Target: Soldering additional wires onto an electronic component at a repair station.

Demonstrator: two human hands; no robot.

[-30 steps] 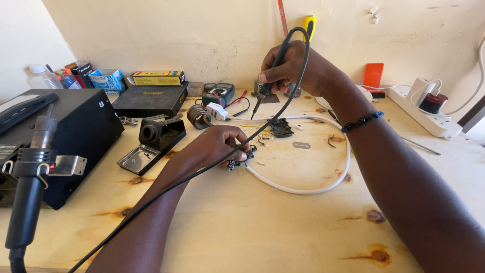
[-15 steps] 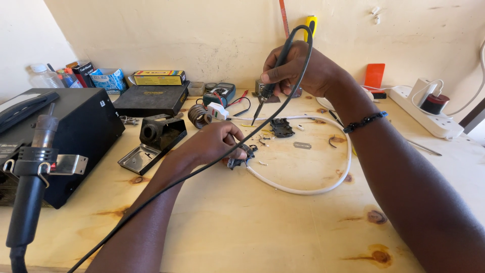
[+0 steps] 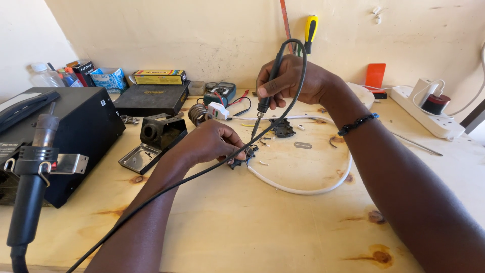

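Observation:
My right hand [image 3: 293, 81] grips a black soldering iron [image 3: 268, 91] like a pen, tip pointing down toward a small black part [image 3: 241, 157] on the wooden bench. My left hand [image 3: 209, 142] pinches that small black part and holds it against the bench. The iron's black cord [image 3: 202, 172] loops over my right hand and runs down across my left forearm. A white cable [image 3: 303, 188] curves in a loop from the part round to the right. Another black part [image 3: 282, 127] lies just beyond the iron's tip.
A black soldering station [image 3: 60, 131] with a hot-air wand [image 3: 30, 187] stands at the left. An iron stand with coil [image 3: 161, 134], a multimeter [image 3: 220, 93], boxes [image 3: 159, 77] and a screwdriver [image 3: 310, 31] line the back. A white power strip [image 3: 429, 114] sits at right.
My right hand has lowered the soldering iron, bringing its tip closer to the small part. My left hand stays on the part, shifted slightly toward me.

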